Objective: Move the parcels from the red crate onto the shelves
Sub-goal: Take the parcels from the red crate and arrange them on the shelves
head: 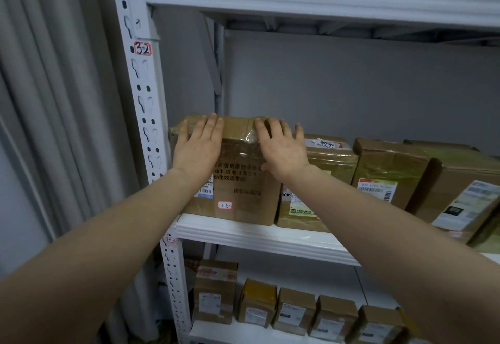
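Seems to be the end of one placing step: pushing a parcel (243,181) home on the middle shelf (257,232). Standing on the shelf board at the far left end, close beside the white post (150,127), with a neighbour parcel (332,159) just at its right side; touching or not, cannot tell. Left grip (198,148) and right grip (284,151) both released, fingers straight, laid flat on the upper front of the box, grasping nothing.

Next, by judgement: perhaps one more small push to square the box with the shelf edge, then lifting both grips away cleanly, without dragging it forward, and fetching another parcel. Red crate not in view here.

Brown cardboard, bound with clear shiny tape, a little crushed at the top left corner. Dark printed characters on the front, apparently upside down. White barcode label (207,189) at the left, partly hidden behind the left wrist. Small red-framed sticker (225,205) low on the front.
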Available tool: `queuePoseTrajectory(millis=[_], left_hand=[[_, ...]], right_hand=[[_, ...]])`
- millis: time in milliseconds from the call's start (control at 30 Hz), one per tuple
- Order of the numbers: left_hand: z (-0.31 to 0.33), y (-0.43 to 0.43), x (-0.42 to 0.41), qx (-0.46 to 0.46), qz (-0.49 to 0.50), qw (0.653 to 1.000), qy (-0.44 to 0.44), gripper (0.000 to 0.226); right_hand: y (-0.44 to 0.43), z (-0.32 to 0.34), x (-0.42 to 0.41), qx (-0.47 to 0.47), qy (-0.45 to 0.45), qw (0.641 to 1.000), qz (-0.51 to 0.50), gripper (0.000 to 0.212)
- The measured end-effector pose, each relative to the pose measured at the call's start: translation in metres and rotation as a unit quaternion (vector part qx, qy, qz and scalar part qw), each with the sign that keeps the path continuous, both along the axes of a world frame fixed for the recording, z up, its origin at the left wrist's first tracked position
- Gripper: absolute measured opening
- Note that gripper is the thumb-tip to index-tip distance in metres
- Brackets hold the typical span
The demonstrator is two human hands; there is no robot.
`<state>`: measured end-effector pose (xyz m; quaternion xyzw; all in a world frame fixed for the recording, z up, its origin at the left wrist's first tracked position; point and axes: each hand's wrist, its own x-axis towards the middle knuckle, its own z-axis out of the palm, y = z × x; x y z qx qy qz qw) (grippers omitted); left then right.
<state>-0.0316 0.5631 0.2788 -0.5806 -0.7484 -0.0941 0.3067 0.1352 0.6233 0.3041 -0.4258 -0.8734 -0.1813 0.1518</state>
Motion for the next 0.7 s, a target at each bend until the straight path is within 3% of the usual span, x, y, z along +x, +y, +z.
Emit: queuePoseTrajectory(millis=[233,367,700], left_hand=[[0.005,-0.008,0.008,-0.020,-0.005,1.000,0.003,0.091],[0.015,-0.021,0.014,-0.007,-0.010,1.000,0.004,0.087],[0.075,-0.063,0.048,0.089,-0.003,0.995,0.034,0.078]], right_hand=[[-0.011,0.001,0.009,0.000,0.011,1.000,-0.002,0.105],[-0.021,0.007,0.017,0.007,0.020,1.000,0.014,0.102],[-0.047,0.066,0.039,0.119,0.062,0.985,0.111,0.073]])
